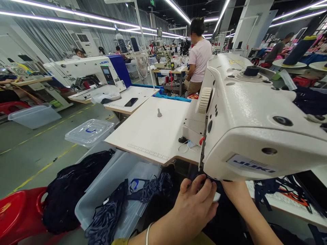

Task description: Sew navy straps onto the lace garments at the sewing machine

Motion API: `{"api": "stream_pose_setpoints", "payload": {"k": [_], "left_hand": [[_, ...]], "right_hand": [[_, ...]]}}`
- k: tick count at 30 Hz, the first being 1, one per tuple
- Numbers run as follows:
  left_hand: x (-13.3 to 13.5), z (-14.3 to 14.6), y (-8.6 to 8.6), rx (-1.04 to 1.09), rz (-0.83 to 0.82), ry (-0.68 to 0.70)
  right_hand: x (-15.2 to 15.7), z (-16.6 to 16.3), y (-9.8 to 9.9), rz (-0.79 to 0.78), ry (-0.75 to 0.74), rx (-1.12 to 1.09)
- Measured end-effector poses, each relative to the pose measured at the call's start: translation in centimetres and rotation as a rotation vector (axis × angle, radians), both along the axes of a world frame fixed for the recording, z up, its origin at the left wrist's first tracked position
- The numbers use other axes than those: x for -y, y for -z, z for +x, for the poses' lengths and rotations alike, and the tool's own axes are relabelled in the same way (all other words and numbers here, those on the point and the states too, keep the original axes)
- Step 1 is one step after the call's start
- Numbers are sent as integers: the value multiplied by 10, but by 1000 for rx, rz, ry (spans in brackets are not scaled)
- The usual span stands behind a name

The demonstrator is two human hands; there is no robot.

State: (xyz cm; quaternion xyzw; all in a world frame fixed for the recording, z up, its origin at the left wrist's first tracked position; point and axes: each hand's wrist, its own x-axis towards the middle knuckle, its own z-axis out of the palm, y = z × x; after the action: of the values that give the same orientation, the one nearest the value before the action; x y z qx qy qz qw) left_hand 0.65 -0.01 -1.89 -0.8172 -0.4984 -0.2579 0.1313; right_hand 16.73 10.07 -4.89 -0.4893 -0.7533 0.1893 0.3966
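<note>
A white sewing machine (255,115) fills the right half of the view, its head end towards me. Just beneath that end, my left hand (196,207) is closed, pinching dark navy fabric (224,217) together with a small white piece (216,196). A silver bangle circles its wrist. My right hand (231,187) reaches under the machine head from the right; its fingers are hidden behind the machine and the fabric. The dark fabric hangs down over my lap.
A white work table (153,132) with a printed ruler edge extends left of the machine. Below it stand clear plastic bins (112,190) holding navy lace pieces, and a red stool (20,211). A standing person (200,58) and more sewing stations are behind.
</note>
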Motion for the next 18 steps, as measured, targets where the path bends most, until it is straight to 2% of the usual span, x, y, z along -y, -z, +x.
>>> {"api": "stream_pose_setpoints", "payload": {"k": [12, 15, 18], "left_hand": [[-1, 4, -1, 9, 17, -16], [-1, 3, 0, 10, 17, -17], [2, 3, 0, -22, 12, -29]], "right_hand": [[-1, -5, -7, 42, 32, -3], [-1, 0, -5, 23, 53, -21], [3, 13, 6, -21, 56, -52]]}}
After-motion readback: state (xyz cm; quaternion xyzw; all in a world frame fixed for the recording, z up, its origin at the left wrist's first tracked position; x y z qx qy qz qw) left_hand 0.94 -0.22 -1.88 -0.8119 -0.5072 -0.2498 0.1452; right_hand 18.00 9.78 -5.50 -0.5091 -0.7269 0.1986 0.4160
